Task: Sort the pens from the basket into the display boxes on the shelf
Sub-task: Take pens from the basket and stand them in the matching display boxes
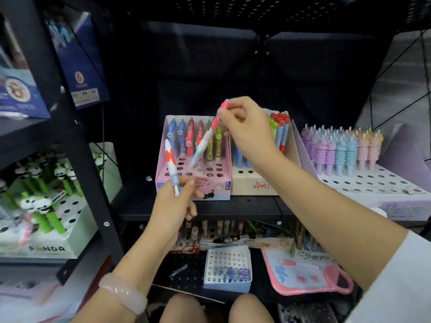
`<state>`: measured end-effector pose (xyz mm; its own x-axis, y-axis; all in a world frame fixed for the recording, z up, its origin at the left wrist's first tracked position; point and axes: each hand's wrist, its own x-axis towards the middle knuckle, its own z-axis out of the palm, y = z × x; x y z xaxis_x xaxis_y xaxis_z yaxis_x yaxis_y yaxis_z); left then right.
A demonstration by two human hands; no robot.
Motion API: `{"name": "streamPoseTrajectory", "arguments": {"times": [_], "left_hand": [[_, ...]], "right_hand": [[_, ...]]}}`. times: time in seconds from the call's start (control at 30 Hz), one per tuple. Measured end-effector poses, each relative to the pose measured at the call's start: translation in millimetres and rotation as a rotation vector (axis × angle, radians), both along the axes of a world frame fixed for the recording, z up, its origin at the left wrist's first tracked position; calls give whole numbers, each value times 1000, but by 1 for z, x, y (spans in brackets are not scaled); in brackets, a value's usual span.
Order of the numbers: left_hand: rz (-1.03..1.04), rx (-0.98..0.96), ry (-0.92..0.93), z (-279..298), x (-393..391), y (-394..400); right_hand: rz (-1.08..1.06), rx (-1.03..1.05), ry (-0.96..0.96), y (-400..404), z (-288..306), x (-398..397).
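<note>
Pink-capped pen (207,136) is tilting tip-down over the pink display box (224,180), its tip hanging just above the open holes in the box's middle rows. Right hand (245,129) is pinching the pen at its cap end, fingers closed on it. Left hand (173,201) is waiting just in front of the box's front-left corner, pinching a second pen (171,166), white with red marks, held nearly upright.

Step in hand, as I judge it: seating the tilted pen in a free hole. Doing it well means bringing the barrel upright before lowering, aiming at one hole and not the rim between two, and letting go only once it is standing.

Back rows of the box are already filling with blue, red and green pens (193,136); the front rows are offering open holes. To the right of the box, touching it, a cream box (251,185) is crowding that side, so the wrist has little room there. Shelf (245,207) edge is running just in front of the box. Approach from above looks clear. The basket is not showing.
</note>
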<state>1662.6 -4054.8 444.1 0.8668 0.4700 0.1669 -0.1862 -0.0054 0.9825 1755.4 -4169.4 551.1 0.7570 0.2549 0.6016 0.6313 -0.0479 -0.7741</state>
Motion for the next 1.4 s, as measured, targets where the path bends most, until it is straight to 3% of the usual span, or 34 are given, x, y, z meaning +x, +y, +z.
{"name": "streamPoseTrajectory", "arguments": {"times": [0.07,0.2,0.33,0.57,0.7,0.77,0.83,1.0,1.1,1.17,1.3,1.4], "left_hand": [[53,-11,15,-5,-3,13],[63,-22,27,-8,-10,26],[55,-28,9,-7,-15,30],[11,-201,-18,0,-18,26],[-49,-237,-81,6,-19,23],[-111,-272,-129,9,-19,21],[-123,-328,-177,11,-18,17],[-65,-318,-206,14,-12,3],[-76,-299,-204,14,-11,-6],[-92,-292,-216,16,-12,-5],[-68,-454,-181,15,-23,11],[-51,-527,-127,12,-28,17]], "right_hand": [[6,-26,-82,15,2,1],[-14,-368,-209,37,-11,5],[-121,-566,-337,42,-28,12],[-163,-661,-361,45,-33,8],[-200,-537,-423,34,-32,-5],[-105,-543,-501,25,-35,-16],[69,-554,-403,16,-43,-30],[410,-484,284,4,-60,-54],[566,-302,568,2,-65,-58],[530,-222,576,-1,-63,-55],[351,-266,324,-14,-49,-34],[329,-247,279,-22,-39,-21]]}}
